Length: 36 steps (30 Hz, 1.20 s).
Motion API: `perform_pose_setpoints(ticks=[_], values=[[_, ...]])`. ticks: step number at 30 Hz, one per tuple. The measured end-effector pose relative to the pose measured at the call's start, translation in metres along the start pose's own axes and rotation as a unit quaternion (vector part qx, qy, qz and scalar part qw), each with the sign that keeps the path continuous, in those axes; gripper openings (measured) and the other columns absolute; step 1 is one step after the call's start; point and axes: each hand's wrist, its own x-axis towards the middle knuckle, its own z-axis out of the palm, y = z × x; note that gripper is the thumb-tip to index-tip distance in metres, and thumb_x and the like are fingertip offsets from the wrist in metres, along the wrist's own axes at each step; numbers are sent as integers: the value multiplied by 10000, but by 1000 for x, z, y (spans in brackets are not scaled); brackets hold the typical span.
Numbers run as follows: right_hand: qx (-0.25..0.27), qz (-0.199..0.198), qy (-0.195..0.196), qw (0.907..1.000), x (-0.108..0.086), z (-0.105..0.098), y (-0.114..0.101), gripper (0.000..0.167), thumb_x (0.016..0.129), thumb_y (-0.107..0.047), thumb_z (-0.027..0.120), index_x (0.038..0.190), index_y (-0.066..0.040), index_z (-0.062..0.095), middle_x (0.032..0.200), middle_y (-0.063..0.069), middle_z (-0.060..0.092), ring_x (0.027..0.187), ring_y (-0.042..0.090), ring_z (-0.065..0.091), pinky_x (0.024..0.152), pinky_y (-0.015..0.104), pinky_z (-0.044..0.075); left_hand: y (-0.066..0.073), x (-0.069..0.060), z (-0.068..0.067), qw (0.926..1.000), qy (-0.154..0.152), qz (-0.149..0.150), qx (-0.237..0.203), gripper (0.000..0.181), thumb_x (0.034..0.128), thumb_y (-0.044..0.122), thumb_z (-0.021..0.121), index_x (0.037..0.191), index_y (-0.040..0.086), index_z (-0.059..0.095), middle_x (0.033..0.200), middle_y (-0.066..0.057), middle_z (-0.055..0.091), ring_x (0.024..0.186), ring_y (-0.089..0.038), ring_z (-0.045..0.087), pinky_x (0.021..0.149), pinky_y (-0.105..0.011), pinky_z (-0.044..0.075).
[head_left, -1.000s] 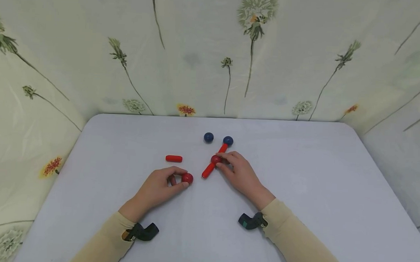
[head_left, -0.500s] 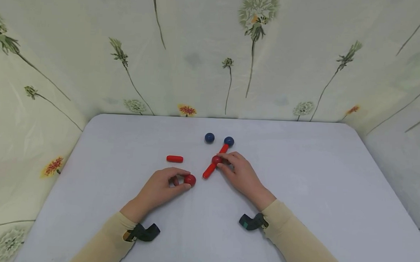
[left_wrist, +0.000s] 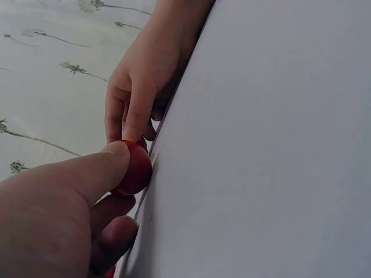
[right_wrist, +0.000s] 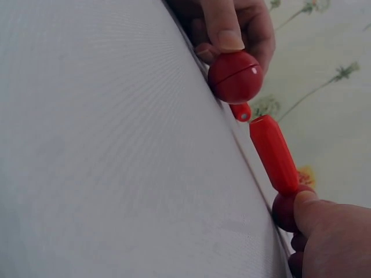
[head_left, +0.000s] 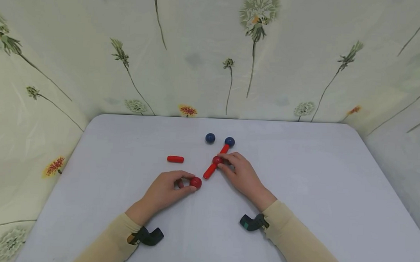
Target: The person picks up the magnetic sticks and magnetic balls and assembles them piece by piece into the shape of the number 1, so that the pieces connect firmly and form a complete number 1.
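Between thumb and fingers, my left hand (head_left: 166, 190) pinches a red ball (head_left: 195, 182), seen large in the left wrist view as a glossy ball (left_wrist: 134, 168). My right hand (head_left: 242, 175) grips another red ball (head_left: 217, 160) in the middle of a slanting chain. From that ball one red rod (head_left: 209, 171) points down-left toward the left hand's ball, with a small gap between. A second red rod (head_left: 225, 149) runs up-right to a blue ball (head_left: 229, 141). In the right wrist view the near rod (right_wrist: 273, 153) has a bare end close to the left ball (right_wrist: 235, 77).
A loose red rod (head_left: 175, 159) lies on the white table (head_left: 300, 162) beyond the left hand. A separate blue ball (head_left: 210, 138) sits left of the chain's blue end. Behind the table's far edge stands a flower-patterned cloth (head_left: 191, 79).
My left hand has moved right and slightly nearer the table's front with its red ball, closer to the chain's free rod end. The right hand and chain have hardly moved.
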Motion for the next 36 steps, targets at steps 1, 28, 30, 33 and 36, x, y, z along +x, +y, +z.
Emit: perform_pose_setpoints(ticks=[1,28,30,33,36], values=[[-1,-11,4,10000,0,0,0,380,955,-300,675,1318,-195,631,1131,-50,602,957,95,548,835,318,510,0,0,1,10000,6,20,21,355,858,404,770,1178,264,708,840,210,615,725,-24,555,609,-243,481],[-31,-167,101,9998,0,1,1,379,951,-299,681,1310,-186,637,1123,-41,612,943,104,557,829,328,518,6,6,13,9994,257,153,159,384,851,473,752,1160,251,702,773,172,572,671,-28,512,557,-236,434],[-45,-164,110,9998,0,1,1,378,949,-294,684,1308,-186,638,1121,-42,612,944,101,558,829,326,518,6,6,14,9993,275,159,173,382,852,474,751,1157,249,703,776,169,574,670,-30,513,553,-236,432],[-73,-123,100,9998,0,2,2,378,947,-296,686,1307,-189,637,1115,-46,610,944,96,556,832,317,517,6,7,14,9993,275,141,205,385,850,468,755,1162,248,701,776,174,569,671,-27,508,553,-234,429],[-92,-82,79,9999,0,2,2,383,946,-300,687,1310,-193,634,1116,-43,609,947,101,557,835,318,518,7,6,15,9993,268,107,256,382,846,450,767,1162,246,702,774,177,568,670,-27,509,550,-235,429]])
